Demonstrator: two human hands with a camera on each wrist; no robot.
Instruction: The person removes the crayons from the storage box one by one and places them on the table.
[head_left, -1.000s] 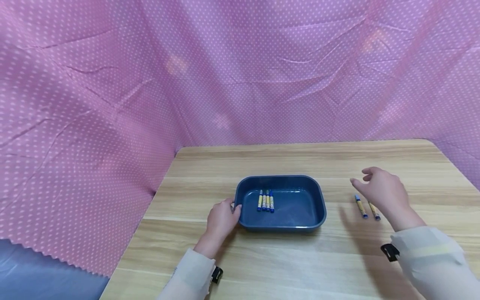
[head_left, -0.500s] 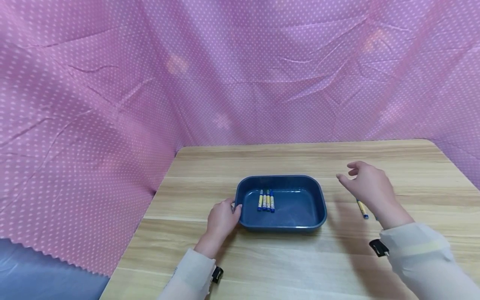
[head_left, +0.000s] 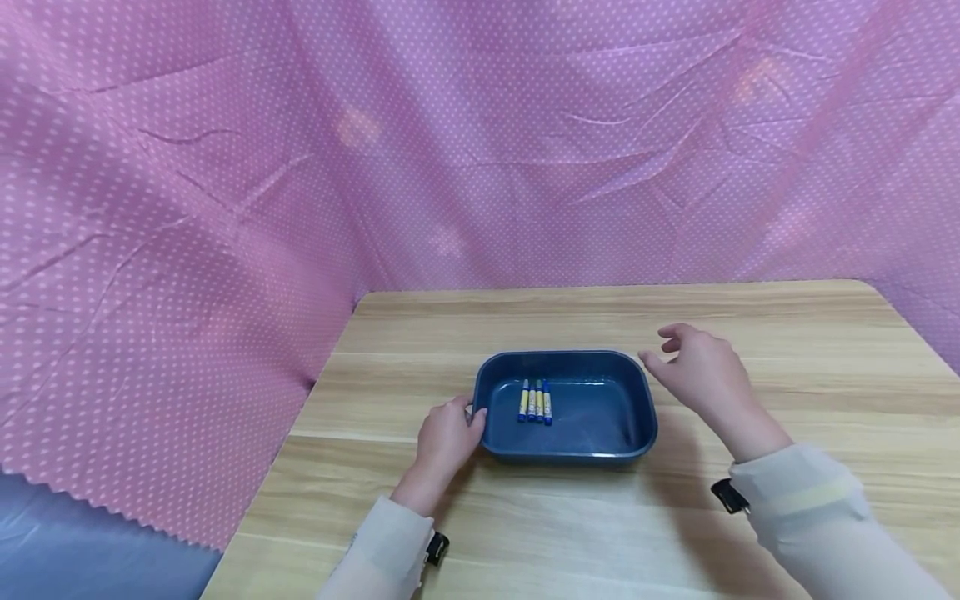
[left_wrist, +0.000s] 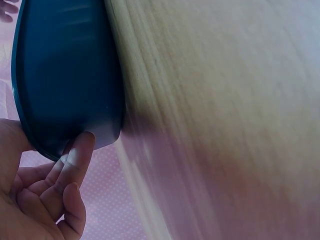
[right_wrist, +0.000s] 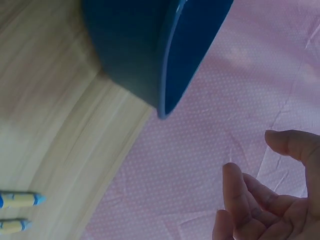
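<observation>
A dark blue rectangular tray [head_left: 592, 421] sits on the table, with several crayons [head_left: 532, 405] in yellow wrappers lined up side by side inside, toward its left. My left hand [head_left: 446, 437] grips the tray's left rim, thumb over the inside. From the left wrist, the fingers [left_wrist: 79, 157] bear on the outer wall. Beside the right rim my right hand [head_left: 708, 375] hovers, fingers loosely bent and apart from the thumb, holding nothing. In the right wrist view, two more crayons [right_wrist: 20, 200] lie on the wood; from the head, my right hand and forearm hide them.
A pale wooden table [head_left: 585, 533] carries everything. Its far edge meets a pink polka-dot cloth [head_left: 525, 167], which also hangs along the left side. A black clip [head_left: 729, 496] sits at the right cuff, and another clip [head_left: 437, 548] at the left cuff.
My right hand has moved left, from above the two loose crayons to near the tray's right rim. Its arm now covers them in the head view. My left hand keeps its grip.
</observation>
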